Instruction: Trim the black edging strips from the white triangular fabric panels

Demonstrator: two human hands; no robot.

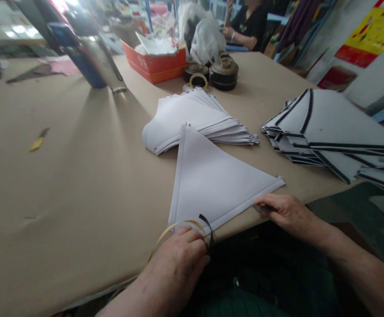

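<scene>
At the panel (212,176): left hand (187,251) gripping strip, black edging on one pile, none seen on the panel's face.
Flat on the table (96,198), the panel points its far tip onto the plain pile (192,110). At the panel's near corner, the left hand is closed on a tan strip (160,237); a black strip (208,223) curls beside its fingers, perhaps part of the same piece. At the panel's near edge, toward its right corner, the right hand (282,211) is narrow, fingertips together; what they pinch, I cannot tell. Right of the panel, the edged pile (353,123) carries black bands and looks finished or partly so. Beyond the panel, the plain pile's visible faces are unbanded, so plenty seems left; neither pile can be counted.
</scene>
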